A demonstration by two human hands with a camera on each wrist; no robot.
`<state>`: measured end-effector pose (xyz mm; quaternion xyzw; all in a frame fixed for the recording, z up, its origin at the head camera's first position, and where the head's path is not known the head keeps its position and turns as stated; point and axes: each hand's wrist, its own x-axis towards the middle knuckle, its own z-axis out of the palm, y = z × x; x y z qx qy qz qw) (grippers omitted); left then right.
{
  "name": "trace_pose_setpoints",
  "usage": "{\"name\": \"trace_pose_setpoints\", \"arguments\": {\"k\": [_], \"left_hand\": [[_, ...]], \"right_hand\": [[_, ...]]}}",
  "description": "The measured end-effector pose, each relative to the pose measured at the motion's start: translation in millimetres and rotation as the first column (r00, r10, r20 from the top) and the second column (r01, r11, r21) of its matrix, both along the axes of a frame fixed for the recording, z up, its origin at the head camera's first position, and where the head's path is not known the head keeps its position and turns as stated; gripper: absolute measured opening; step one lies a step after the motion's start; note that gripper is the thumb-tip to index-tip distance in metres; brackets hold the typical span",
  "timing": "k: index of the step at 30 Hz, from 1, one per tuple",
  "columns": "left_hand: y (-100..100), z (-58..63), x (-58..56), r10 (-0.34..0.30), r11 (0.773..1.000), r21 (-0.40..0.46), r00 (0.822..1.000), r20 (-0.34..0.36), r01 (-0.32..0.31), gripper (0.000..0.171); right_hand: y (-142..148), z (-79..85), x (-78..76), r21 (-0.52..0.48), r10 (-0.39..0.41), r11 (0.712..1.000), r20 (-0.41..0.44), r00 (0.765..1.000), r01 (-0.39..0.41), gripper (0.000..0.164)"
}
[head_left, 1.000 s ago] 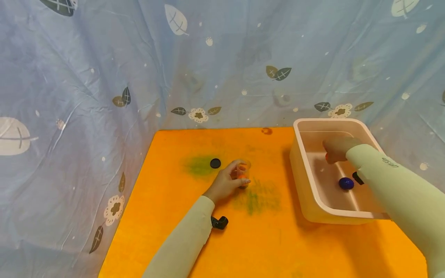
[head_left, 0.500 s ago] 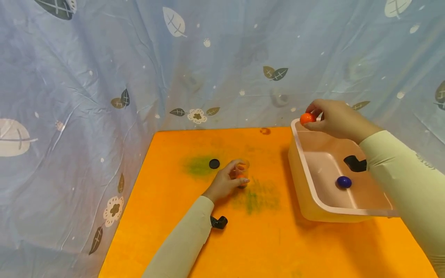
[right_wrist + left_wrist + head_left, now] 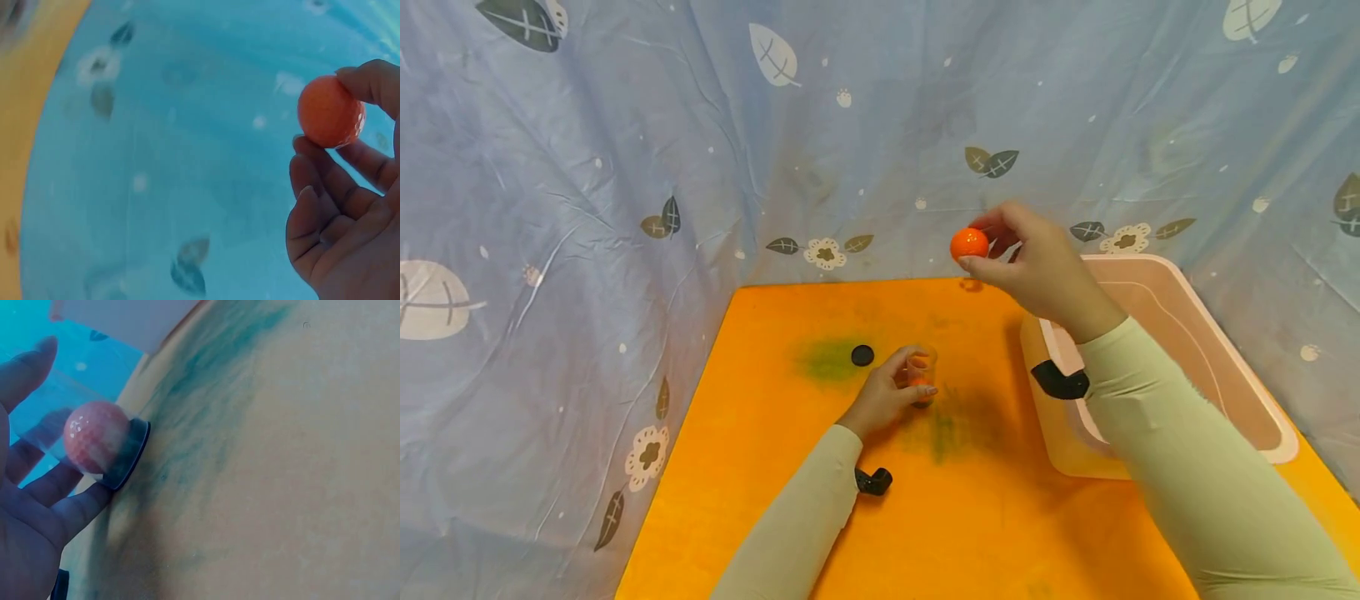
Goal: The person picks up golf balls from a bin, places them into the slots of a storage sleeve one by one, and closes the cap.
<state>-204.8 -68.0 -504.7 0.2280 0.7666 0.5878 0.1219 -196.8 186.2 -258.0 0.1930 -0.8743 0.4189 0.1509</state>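
My right hand point(image 3: 1037, 262) pinches an orange golf ball point(image 3: 969, 244) between thumb and fingertips, up in the air left of the bin; the dimpled golf ball point(image 3: 330, 112) shows clearly in the right wrist view. On the table, my left hand point(image 3: 887, 392) curls round a clear plastic cylinder point(image 3: 932, 364) standing upright on a dark base point(image 3: 132, 456). Inside that cylinder, at the bottom, sits another orange golf ball point(image 3: 95, 437). A round black lid point(image 3: 862, 355) lies flat just behind and left of the left hand.
A pale pink plastic bin point(image 3: 1225, 392) stands at the table's right, partly covered by my right sleeve point(image 3: 1180, 467). The orange table point(image 3: 955, 533) has green smudges. A patterned blue curtain point(image 3: 865, 125) closes off the back and sides.
My right hand has lifted the orange golf ball out of the bin and carried it left over the table's back. The left hand stays on the cylinder.
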Motion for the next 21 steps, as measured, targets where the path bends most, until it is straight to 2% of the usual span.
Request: {"name": "trace_pose_setpoints", "arguments": {"k": [5, 10, 15, 18, 21], "left_hand": [[1.3, -1.4, -0.1, 0.008, 1.000, 0.019, 1.000, 0.006, -0.008, 0.050], [2.5, -0.5, 0.9, 0.025, 0.999, 0.036, 0.999, 0.023, -0.025, 0.051], [3.0, 1.8, 2.0, 0.037, 0.998, 0.052, 0.998, 0.045, -0.040, 0.050], [3.6, 2.6, 1.3, 0.042, 0.996, 0.071, 0.997, 0.060, -0.046, 0.046], [4.6, 2.2, -0.6, 0.032, 0.994, 0.102, 0.996, 0.081, -0.040, 0.048]], "right_hand": [[-33.8, -23.6, 15.3, -0.130, 0.036, 0.991, 0.036, 0.999, -0.032, 0.031], [-53.3, -70.3, 21.4, -0.176, 0.011, 0.984, 0.093, 0.996, 0.006, 0.035], [-60.4, -117.2, 22.8, -0.106, -0.012, 0.994, 0.114, 0.993, 0.025, 0.034], [-60.1, -134.4, 19.1, -0.048, -0.011, 0.999, 0.095, 0.995, 0.016, 0.033], [-59.4, -144.7, 14.7, -0.001, 0.008, 1.000, 0.082, 0.997, -0.008, 0.034]]}}
